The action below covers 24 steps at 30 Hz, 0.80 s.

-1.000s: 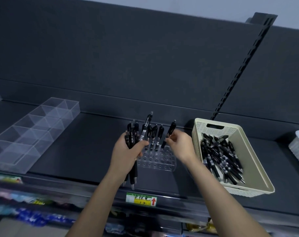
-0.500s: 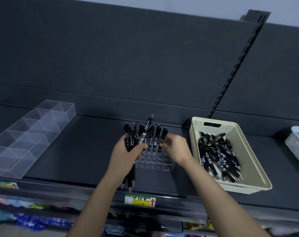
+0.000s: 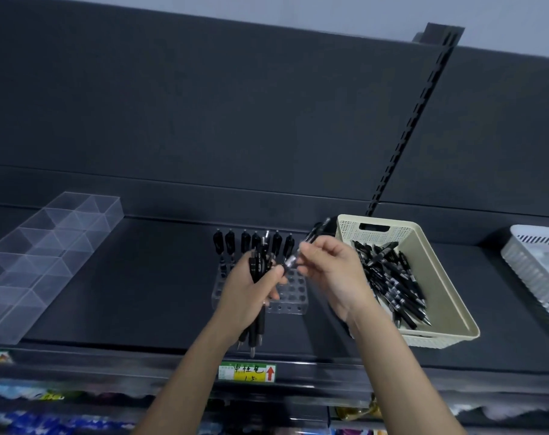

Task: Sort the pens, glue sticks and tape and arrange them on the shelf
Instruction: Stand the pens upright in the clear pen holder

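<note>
Nearest the camera, two bare forearms reach up and forward over the shelf's front lip, where one yellow-green price label [image 3: 247, 372] with a red arrow is fixed. Just beyond it the left hand [image 3: 248, 296] makes a fist, fingers and thumb wrapped round a bundle of black pens [image 3: 258, 265] held upright. At least three tips poke out below the fist, but the number in the bundle cannot be told. The right hand [image 3: 333, 277] is raised beside it, thumb and fingertips pinching a single pen [image 3: 291, 261] near its lower end. That pen slants up and to the right, and its lower end meets the left thumb.

Behind both hands one clear pen holder [image 3: 293, 293] drilled with holes sits on the dark shelf [image 3: 141, 293]. Six black pen tops [image 3: 230, 241] stand in a row at its back. A seventh, silver-tipped, rises among them and may belong to the bundle.

Right of the holder, one beige basket [image 3: 449, 309] holds a heap of loose pens [image 3: 389, 284], too tangled to count. One white basket [image 3: 536, 268] is cut off by the right edge. Far left lies one clear divided tray [image 3: 47, 246], two compartments wide. Farthest back, one slotted upright [image 3: 414, 120] climbs the dark back panel [image 3: 204, 105].
</note>
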Available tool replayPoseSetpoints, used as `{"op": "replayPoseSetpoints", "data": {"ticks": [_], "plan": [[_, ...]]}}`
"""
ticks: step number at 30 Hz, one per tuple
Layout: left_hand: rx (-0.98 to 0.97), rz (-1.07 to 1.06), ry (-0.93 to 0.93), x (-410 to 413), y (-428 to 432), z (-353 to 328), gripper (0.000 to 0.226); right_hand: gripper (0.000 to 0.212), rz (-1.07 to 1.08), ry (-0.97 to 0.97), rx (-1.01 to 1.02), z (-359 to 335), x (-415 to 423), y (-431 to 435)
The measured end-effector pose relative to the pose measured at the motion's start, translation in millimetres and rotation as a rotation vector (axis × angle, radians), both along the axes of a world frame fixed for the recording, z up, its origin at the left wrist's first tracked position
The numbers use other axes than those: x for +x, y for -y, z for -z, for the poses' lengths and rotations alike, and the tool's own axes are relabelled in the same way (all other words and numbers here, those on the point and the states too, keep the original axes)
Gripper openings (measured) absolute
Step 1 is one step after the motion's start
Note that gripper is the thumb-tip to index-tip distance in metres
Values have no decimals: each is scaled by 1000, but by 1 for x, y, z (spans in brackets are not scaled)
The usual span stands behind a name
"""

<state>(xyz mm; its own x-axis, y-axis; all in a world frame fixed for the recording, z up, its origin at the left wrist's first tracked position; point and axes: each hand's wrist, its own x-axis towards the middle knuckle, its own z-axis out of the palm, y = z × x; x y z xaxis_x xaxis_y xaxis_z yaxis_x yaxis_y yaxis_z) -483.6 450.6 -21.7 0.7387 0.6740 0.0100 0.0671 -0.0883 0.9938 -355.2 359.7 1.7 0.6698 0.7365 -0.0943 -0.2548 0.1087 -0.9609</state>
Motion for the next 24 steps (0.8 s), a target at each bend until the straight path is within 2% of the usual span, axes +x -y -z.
{"op": "replayPoseSetpoints", "data": {"ticks": [3, 5, 7, 9, 13, 20, 24], "plan": [[-66, -114, 3, -2, -3, 4, 8, 26, 214, 3, 31, -8, 12, 4], [-67, -146, -14, -5, -6, 5, 7, 29, 332, 165, -68, -7, 22, 3], [-88, -157, -17, -6, -7, 6, 5, 29, 389, 422, -250, 1, 30, -3], [-116, -156, -13, -7, -8, 6, 4, 27, 353, 633, -401, 11, 33, -10], [-110, -168, -17, -11, -10, 7, 5, 23, 272, 814, -528, 22, 32, -19], [-135, -230, -13, -18, -12, 14, 9, 20, 69, 949, -633, 31, 30, -29], [-181, -232, 11, -20, -10, 14, 6, 22, 47, 968, -669, 36, 29, -28]]}}
